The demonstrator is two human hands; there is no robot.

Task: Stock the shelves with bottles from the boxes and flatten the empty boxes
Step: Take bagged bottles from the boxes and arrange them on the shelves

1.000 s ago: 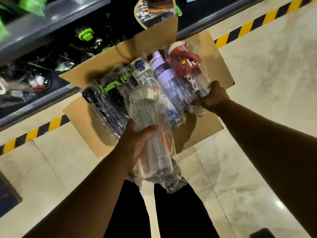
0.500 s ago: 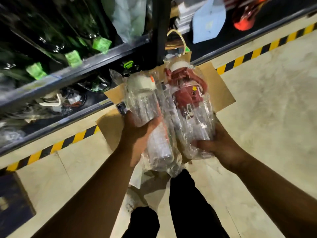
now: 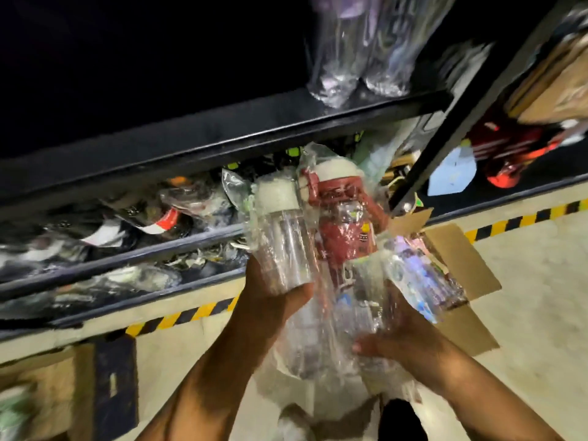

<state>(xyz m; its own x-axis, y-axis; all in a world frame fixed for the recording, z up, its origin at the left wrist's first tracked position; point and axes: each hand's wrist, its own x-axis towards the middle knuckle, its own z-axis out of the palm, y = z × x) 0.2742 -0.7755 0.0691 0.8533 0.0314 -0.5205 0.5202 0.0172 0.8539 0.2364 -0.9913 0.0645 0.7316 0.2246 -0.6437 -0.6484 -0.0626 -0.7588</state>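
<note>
Plastic (image 3: 315,338) wraps the clear bottle (image 3: 281,249), gripped in our left hand (image 3: 270,302); just beside it the red bottle (image 3: 346,240) sits in our curled right hand (image 3: 402,343). We hold both before the shelf (image 3: 222,138), box (image 3: 471,268) open on the floor (image 3: 528,313) behind.

Two hands, the left hand (image 3: 270,300) and the right hand (image 3: 393,343), hold three wrapped bottles: one clear bottle (image 3: 283,249), one red bottle (image 3: 343,233) and one purple bottle (image 3: 420,281). Two tall bottles (image 3: 337,58) stand on the upper shelf (image 3: 222,135). One open box (image 3: 461,265) sits on the floor (image 3: 534,313).
</note>
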